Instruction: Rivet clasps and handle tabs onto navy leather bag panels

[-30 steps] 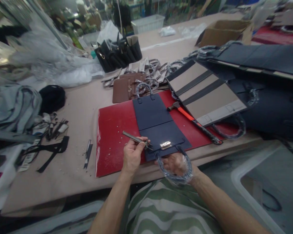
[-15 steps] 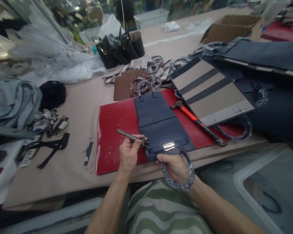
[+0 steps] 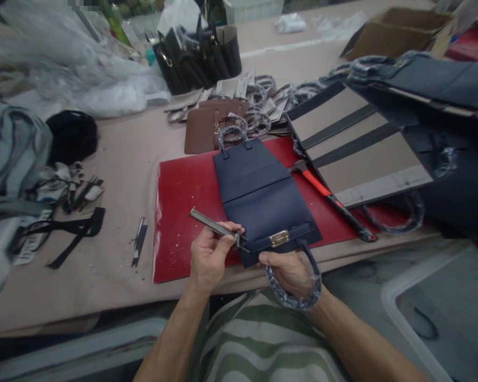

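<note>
While the left grip pinches a metal tool at the left edge of a blue bag, the right grip is clamped on the bag's near edge. Red board lies open left of the left grip; a hammer bounds the room beyond the right grip.

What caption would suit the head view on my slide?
Left hand holds a metal tool; right hand holds the near edge of a navy bag panel over a red board.
</note>
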A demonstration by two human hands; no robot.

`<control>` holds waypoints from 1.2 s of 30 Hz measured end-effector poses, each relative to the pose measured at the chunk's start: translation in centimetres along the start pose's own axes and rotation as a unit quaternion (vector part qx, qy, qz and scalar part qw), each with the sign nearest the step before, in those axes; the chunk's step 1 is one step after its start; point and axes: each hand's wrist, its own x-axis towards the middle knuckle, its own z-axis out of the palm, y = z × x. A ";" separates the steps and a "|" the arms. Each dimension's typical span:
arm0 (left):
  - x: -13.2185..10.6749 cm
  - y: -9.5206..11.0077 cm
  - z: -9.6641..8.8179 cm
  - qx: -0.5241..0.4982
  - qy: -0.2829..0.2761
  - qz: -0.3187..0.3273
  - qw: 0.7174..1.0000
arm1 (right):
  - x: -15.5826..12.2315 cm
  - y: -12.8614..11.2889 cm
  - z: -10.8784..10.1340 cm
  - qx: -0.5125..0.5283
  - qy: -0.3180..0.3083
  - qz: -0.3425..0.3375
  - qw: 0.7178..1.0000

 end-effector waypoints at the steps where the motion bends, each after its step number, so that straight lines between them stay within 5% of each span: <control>1: 0.0 0.0 0.0 0.000 -0.002 0.000 1.000 | 0.0 -0.1 0.1 -0.001 0.004 0.001 1.000; 7: 0.3 -0.6 0.1 0.004 0.012 -0.002 1.000 | -0.2 -0.2 0.8 0.020 0.018 -0.015 1.000; 12: 0.4 -1.7 -0.1 0.010 0.020 -0.054 0.998 | -0.5 1.1 0.9 0.050 0.034 0.079 0.995; 17: 0.4 -2.6 -0.5 -0.033 0.038 -0.064 0.997 | -0.7 1.5 1.0 -0.059 0.051 0.105 0.991; 29: 0.2 -1.2 -0.6 -0.124 0.030 -0.076 0.989 | -0.4 2.3 0.0 -0.053 -0.031 0.017 0.998; 36: -0.6 -0.9 -0.9 -0.066 0.005 -0.006 0.998 | -0.4 1.8 0.4 -0.070 -0.036 0.023 0.997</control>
